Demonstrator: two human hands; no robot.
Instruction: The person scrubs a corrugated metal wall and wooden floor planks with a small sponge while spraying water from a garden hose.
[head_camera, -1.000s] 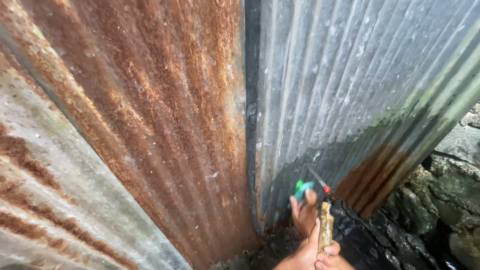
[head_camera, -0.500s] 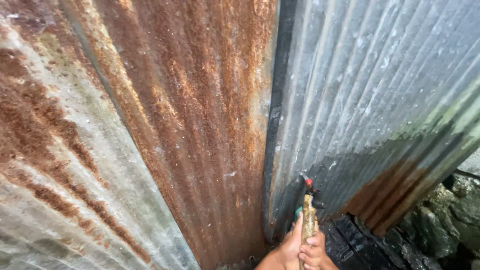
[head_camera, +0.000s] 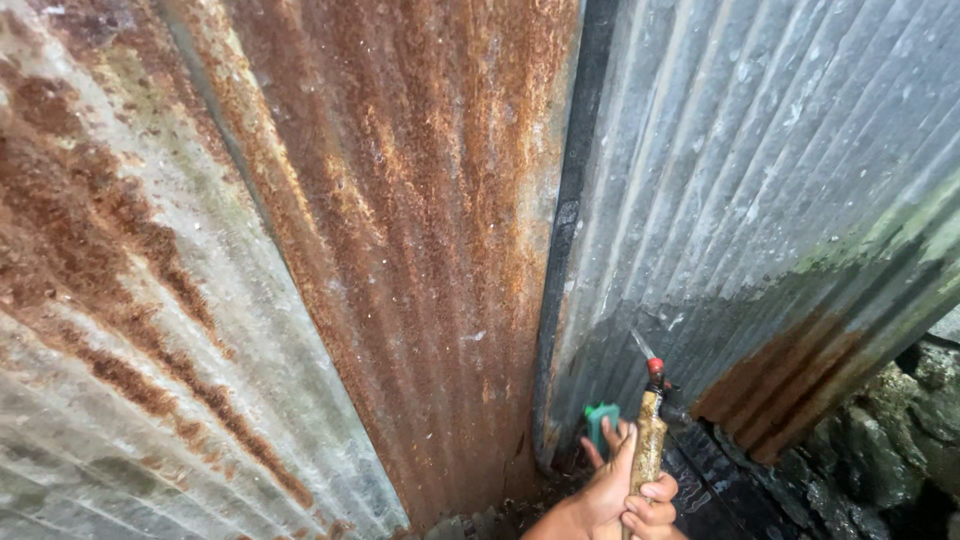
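Corrugated metal sheets meet in a corner, seen from above: a rusty sheet (head_camera: 400, 250) to the left of the hands, a grey sheet (head_camera: 750, 180) to the right, with a dark seam (head_camera: 565, 260) running down between them.

Both hands sit low in the view, at the foot of that corner. The right hand (head_camera: 650, 505) is wrapped tight round the base of a spray wand (head_camera: 648, 440). The wand stands nearly upright, its long axis running up and away from the hand, brass body first, then a red collar, then a thin nozzle tip angled slightly left toward the wet, dark patch at the bottom of the grey sheet.

The left hand (head_camera: 605, 485) lies just beside the wand on its left, fingers spread and loose; whether it grips the wand as well cannot be told. Just above its fingertips, between hand and seam, is a small green object (head_camera: 601, 418), close to the fingers.

Right of the hands, mossy stones (head_camera: 880, 450) line the ground.
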